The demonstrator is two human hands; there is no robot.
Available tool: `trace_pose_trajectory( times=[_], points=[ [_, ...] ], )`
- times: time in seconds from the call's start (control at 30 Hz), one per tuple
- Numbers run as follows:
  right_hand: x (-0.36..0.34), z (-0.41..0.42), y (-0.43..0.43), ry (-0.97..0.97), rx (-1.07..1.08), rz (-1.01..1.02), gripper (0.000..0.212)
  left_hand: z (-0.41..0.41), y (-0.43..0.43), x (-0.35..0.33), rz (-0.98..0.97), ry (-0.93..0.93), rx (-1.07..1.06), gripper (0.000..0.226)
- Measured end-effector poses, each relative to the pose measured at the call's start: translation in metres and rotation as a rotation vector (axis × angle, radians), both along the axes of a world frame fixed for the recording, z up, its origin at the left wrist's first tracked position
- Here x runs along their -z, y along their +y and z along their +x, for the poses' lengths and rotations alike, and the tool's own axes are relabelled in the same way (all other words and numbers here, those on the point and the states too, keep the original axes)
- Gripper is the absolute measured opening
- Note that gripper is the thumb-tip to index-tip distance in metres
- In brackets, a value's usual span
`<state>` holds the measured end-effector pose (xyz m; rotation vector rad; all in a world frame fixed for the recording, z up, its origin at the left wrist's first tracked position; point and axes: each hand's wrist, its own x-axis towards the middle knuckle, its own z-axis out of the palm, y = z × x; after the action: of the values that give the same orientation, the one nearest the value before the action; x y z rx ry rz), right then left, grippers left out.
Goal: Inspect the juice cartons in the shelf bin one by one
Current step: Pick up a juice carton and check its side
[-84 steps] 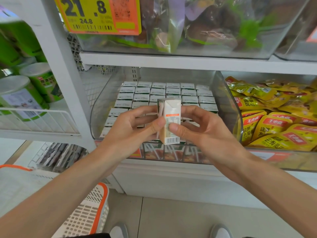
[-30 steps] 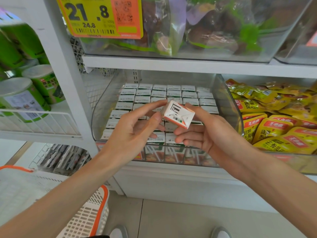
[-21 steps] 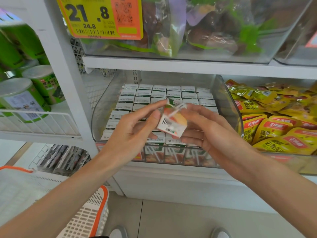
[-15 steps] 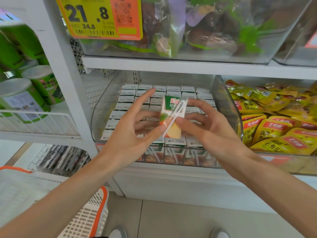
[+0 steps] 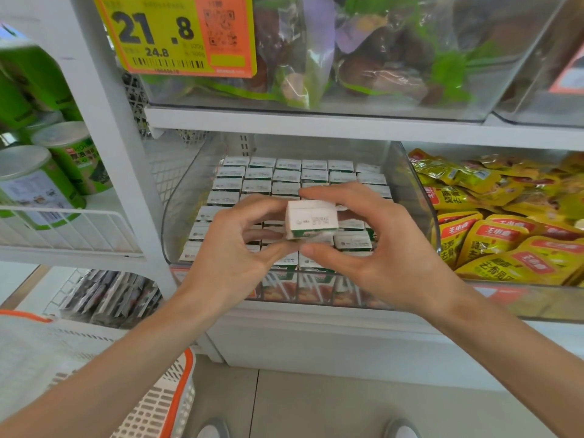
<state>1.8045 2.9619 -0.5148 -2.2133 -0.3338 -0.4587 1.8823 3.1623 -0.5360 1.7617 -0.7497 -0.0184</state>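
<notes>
Head view: the fingers (image 5: 319,193) of the right hand (image 5: 382,251) curl over the top edge of a small juice carton (image 5: 311,220) while its thumb presses up from below, grasping it. The left hand (image 5: 234,248) closes on the carton's left end, forefinger at the upper corner and thumb at the lower one. The carton hangs in the air between both hands, white printed end turned toward the camera, a green strip along its lower edge. It sits above the front half of the clear shelf bin (image 5: 414,197), just over the packed cartons (image 5: 286,176), which stand upright in tidy rows from the bin's back wall to its front edge. To the right on the same shelf lies a heap of yellow snack pouches (image 5: 493,245). On the shelf above, a yellow and orange price tag (image 5: 177,33) reads 21.8. Green canisters (image 5: 34,188) stand behind a wire rail at the left. A white and orange basket (image 5: 167,403) shows at the lower left.
</notes>
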Motion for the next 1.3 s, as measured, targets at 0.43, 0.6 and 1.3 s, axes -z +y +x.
trace_pose_trajectory(
  times=[0.43, 0.6, 1.3],
  points=[
    [-0.048, 0.004, -0.054, 0.071, 0.309, -0.395, 0.051, -0.009, -0.026, 0.003, 0.089, 0.084, -0.002, 0.062],
    [-0.049, 0.004, -0.061, 0.215, 0.298, -0.493, 0.050, -0.007, -0.022, 0.008, 0.272, -0.093, -0.027, 0.040],
    [-0.023, 0.016, -0.073, 0.424, 0.205, -0.773, 0.052, -0.003, -0.013, 0.011, 0.308, -0.075, -0.016, 0.033]
  ],
)
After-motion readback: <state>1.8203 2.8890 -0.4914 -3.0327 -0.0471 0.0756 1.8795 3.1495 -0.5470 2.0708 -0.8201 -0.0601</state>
